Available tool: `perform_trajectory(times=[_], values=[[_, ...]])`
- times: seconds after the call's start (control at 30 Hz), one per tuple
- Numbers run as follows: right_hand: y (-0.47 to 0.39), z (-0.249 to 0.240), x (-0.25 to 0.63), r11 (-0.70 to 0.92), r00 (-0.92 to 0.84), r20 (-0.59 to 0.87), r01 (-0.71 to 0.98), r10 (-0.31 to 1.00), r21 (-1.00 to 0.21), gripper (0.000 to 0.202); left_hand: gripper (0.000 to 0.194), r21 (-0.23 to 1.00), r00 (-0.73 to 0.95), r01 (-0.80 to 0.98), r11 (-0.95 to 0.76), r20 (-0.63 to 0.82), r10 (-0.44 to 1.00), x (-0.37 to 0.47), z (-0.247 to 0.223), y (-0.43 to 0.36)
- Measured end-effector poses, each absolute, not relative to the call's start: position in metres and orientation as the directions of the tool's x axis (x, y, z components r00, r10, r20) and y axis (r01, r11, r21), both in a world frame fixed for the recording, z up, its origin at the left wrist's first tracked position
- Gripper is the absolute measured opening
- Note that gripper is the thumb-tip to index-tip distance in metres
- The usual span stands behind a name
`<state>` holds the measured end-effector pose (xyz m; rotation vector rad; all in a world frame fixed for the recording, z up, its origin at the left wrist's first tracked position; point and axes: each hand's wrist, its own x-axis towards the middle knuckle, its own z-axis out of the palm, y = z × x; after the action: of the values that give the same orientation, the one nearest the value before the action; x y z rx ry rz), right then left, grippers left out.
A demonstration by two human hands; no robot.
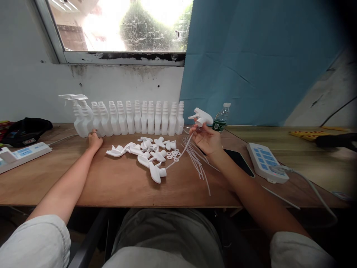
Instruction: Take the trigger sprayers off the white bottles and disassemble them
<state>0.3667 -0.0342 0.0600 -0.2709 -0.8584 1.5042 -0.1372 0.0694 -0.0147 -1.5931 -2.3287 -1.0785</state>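
At the left end of the bottle row, my left hand [95, 141] is closed at the base of a white spray bottle [87, 115]; its fingertips are partly hidden. That bottle and its neighbour carry trigger heads. My right hand [208, 139] holds up a white trigger sprayer head [201, 117], nozzle pointing left. A thin metallic-looking rod [185, 127] sticks out leftward from the fingers. A white dip tube [182, 152] curves from below this hand to a trigger head [156, 172] on the table; which head it sits in I cannot tell. More trigger heads [145, 149] lie piled between my hands.
Open white bottles [144, 119] line the wall. Small white washers [173, 153] and loose tubes [198, 160] lie mid-table. Rightward are a water bottle [221, 118], a dark phone [239, 162] and a power strip [264, 162]. Another strip [25, 155] and a black cap-like item [28, 131] sit left.
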Motion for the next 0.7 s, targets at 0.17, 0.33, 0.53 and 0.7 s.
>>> perform_trajectory(times=[0.17, 0.33, 0.53, 0.7], values=[[-0.034, 0.059, 0.368, 0.106, -0.187, 0.325, -0.701, 0.927, -0.705, 0.002, 0.047, 0.528, -0.448, 0.841, 0.119, 0.554, 0.701, -0.133, -0.010, 0.067], [-0.028, 0.057, 0.375, 0.001, -0.209, 0.190, -0.669, 0.959, -0.743, 0.005, 0.030, 0.518, -0.313, 0.839, -0.166, 0.710, 0.631, -0.083, 0.012, 0.062], [-0.022, 0.055, 0.377, -0.048, -0.080, 0.004, -0.648, 0.997, -0.760, 0.026, 0.019, 0.459, 0.191, 0.584, -0.670, 0.724, 0.663, 0.045, 0.034, -0.014], [-0.021, 0.053, 0.376, -0.053, -0.017, -0.052, -0.537, 0.998, -0.842, 0.042, 0.016, 0.316, 0.711, 0.292, -0.903, 0.559, 0.426, 0.112, 0.020, -0.109]])
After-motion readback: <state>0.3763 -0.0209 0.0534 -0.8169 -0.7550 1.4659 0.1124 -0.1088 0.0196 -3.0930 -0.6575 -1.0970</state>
